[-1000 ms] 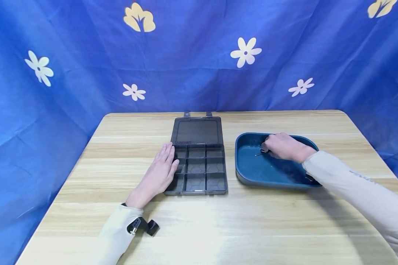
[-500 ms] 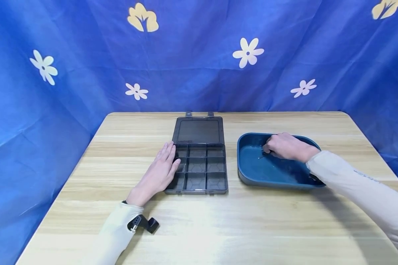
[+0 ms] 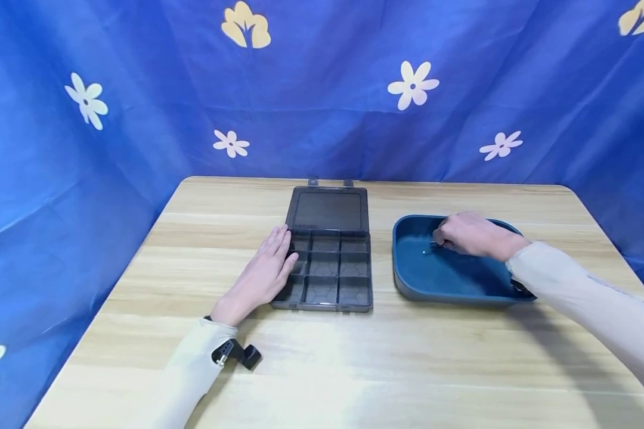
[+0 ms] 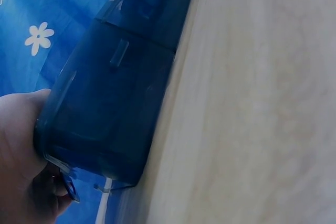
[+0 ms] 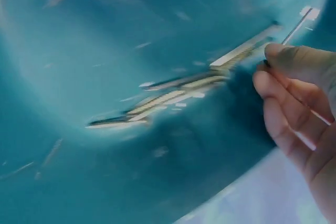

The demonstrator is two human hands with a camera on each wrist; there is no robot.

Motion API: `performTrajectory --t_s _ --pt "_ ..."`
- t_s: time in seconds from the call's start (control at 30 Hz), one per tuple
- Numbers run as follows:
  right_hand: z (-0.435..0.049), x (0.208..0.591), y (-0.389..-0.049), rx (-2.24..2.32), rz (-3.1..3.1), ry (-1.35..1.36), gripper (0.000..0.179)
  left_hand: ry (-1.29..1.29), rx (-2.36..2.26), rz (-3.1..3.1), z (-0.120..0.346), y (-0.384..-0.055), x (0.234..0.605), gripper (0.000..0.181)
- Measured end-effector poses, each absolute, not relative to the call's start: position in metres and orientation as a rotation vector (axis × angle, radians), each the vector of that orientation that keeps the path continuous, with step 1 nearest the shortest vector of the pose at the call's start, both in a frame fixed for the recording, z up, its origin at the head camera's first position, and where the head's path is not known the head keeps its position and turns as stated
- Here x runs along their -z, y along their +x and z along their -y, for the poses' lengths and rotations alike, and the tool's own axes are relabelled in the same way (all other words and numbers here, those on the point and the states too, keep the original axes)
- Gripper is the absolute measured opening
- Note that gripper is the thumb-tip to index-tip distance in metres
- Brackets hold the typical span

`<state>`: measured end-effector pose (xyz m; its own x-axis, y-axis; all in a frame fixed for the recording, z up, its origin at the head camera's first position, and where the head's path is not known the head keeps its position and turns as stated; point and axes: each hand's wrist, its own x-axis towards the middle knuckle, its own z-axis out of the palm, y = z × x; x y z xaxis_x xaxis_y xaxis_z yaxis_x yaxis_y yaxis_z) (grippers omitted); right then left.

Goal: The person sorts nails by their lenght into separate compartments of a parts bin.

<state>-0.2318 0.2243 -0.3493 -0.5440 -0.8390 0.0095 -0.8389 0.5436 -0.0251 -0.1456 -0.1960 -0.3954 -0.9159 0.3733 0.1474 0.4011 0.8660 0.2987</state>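
In the head view my left hand (image 3: 265, 265) rests along the left edge of a dark see-through compartment box (image 3: 322, 290), its fingers straight. The box's hinged lid (image 3: 330, 208) lies folded back. At the right, my right hand (image 3: 472, 234) reaches into a blue rectangular tub (image 3: 451, 277). Close up in the right wrist view, its thumb and index finger pinch a thin, dark, pin-like metal piece (image 5: 297, 27). Several blurred metal screws (image 5: 157, 106) lie on the tub floor beside the fingertips. The left wrist view shows the box's side wall (image 4: 105, 98).
Box and tub stand side by side on a light wooden table (image 3: 322, 357), a narrow gap between them. A blue flowered curtain (image 3: 322, 89) hangs behind and at the sides. A black strap (image 3: 236, 354) sits on the left wrist.
The head view has swung a little, so box and tub sit further right in it. The right hand stays in the tub. The left hand keeps its place on the box.
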Motion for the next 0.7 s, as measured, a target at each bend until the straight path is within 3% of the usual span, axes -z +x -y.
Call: performTrajectory --t_s 0.3,0.7 --pt "-0.213 0.313 -0.196 0.258 -2.957 -1.340 0.017 -0.608 0.471 2.973 0.195 -0.149 0.390 0.058" --pt "-0.197 0.323 -0.170 0.422 -3.031 -1.165 0.011 -0.602 0.428 3.010 0.194 -0.148 0.391 0.060"
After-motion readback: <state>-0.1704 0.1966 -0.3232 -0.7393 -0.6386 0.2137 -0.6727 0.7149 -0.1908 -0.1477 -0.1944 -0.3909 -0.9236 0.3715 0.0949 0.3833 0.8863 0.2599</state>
